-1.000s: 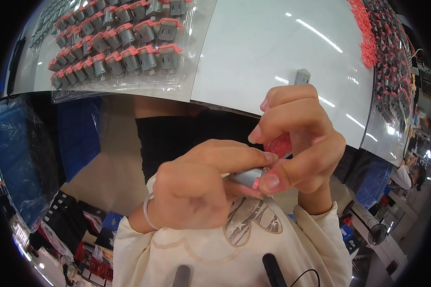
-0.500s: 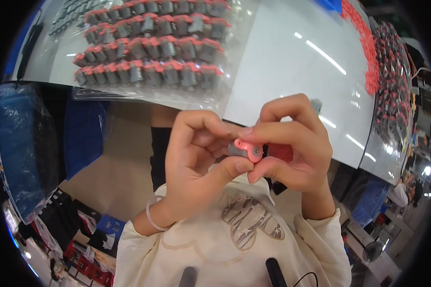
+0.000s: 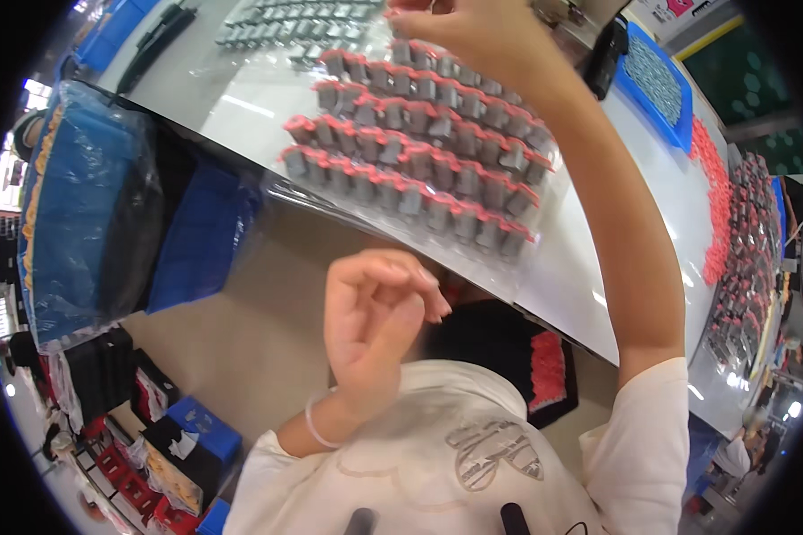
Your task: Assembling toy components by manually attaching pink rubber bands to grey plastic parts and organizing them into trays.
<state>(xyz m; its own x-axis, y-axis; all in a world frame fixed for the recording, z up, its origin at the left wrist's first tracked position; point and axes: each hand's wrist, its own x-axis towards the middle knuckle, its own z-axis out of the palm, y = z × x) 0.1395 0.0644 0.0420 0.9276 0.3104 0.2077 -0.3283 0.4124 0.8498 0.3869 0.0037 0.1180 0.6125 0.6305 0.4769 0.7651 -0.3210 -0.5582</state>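
Observation:
My left hand [image 3: 370, 321] hovers in front of my chest, its fingers loosely curled toward the thumb; nothing shows in them. My right arm stretches across the table, and my right hand [image 3: 451, 27] is cut off by the upper edge at the far end of the clear plastic tray [image 3: 509, 263]. Its fingers are bent together there; what they grip, if anything, cannot be made out. Rows of small grey motors with pink caps [image 3: 410, 201] stand in the tray, just below that hand.
Bare grey metal parts [image 3: 299, 27] lie at the back left. To the right are a blue bin [image 3: 656, 85] of small pieces, a strip of pink parts [image 3: 712, 196] and more bagged motors [image 3: 745, 259]. Pink pieces [image 3: 547, 370] sit in a dark container near my lap.
My hands have parted; both held a pink-capped grey motor before. My right hand has reached far forward over the tray, while my left stays near my chest without the motor showing. The view has shifted.

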